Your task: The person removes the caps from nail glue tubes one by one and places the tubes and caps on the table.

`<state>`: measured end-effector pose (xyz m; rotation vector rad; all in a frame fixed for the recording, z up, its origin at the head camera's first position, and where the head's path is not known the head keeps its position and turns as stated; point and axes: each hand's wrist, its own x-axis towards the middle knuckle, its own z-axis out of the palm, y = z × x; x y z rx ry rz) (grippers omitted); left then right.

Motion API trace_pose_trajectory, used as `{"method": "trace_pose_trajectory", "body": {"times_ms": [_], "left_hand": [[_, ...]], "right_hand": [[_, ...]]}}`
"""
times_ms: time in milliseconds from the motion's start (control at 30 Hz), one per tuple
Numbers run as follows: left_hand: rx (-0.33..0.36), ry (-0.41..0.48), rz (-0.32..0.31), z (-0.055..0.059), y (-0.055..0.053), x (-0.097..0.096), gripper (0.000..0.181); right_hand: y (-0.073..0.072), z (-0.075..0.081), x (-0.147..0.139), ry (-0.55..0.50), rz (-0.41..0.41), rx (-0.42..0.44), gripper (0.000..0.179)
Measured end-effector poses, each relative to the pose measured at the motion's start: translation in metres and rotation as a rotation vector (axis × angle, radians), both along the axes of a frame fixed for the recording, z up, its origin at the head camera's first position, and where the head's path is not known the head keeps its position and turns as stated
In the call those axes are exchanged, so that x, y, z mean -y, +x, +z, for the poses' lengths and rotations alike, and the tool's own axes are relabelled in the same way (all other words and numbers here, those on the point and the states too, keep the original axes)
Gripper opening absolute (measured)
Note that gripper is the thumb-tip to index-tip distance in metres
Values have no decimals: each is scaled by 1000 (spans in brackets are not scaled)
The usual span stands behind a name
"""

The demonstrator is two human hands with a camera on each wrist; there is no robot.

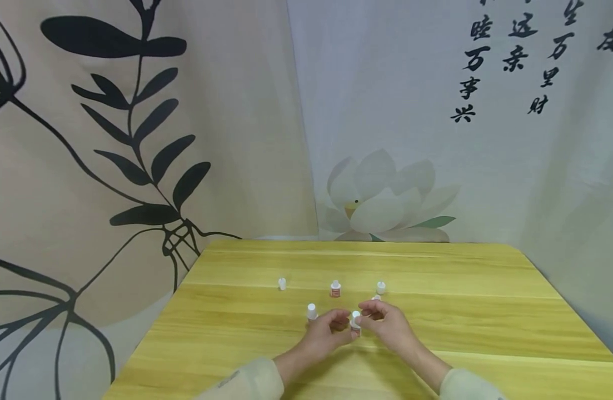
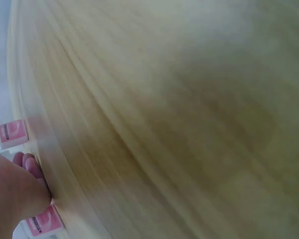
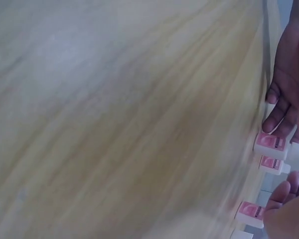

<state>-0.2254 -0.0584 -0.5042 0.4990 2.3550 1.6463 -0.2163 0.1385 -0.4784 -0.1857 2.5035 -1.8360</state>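
Between the two hands, a small bottle with a white cap and pink label stands upright on the wooden table. My left hand is just left of it, fingers loosely bent, thumb tip close to the bottle's base. From the right, my right hand reaches in, its thumb beside the cap and its fingers spread apart. Another capped bottle stands just beyond my left hand. Behind my right fingers, a further bottle is mostly hidden in the head view but shows its pink label in the right wrist view.
Farther back on the table stand a pink-labelled bottle, a small white bottle at left and another white one at right. A printed curtain hangs behind the table's far edge.
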Motion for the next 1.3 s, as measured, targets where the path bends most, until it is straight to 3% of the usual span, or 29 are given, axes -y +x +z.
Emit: {"method": "trace_pose_trajectory", "body": {"times_ms": [333, 533, 933, 1300], "left_hand": [[-84, 43, -8, -6, -4, -6, 35], [-140, 27, 37, -13, -7, -10, 27], [-167, 31, 80, -13, -7, -13, 19], [-233, 26, 107, -19, -8, -15, 17]], "right_hand": [[-4, -6, 6, 26, -13, 14, 31], [-4, -6, 8, 36, -17, -11, 24], [-4, -10, 10, 44, -23, -7, 20], [-2, -12, 11, 29, -28, -15, 21]]}}
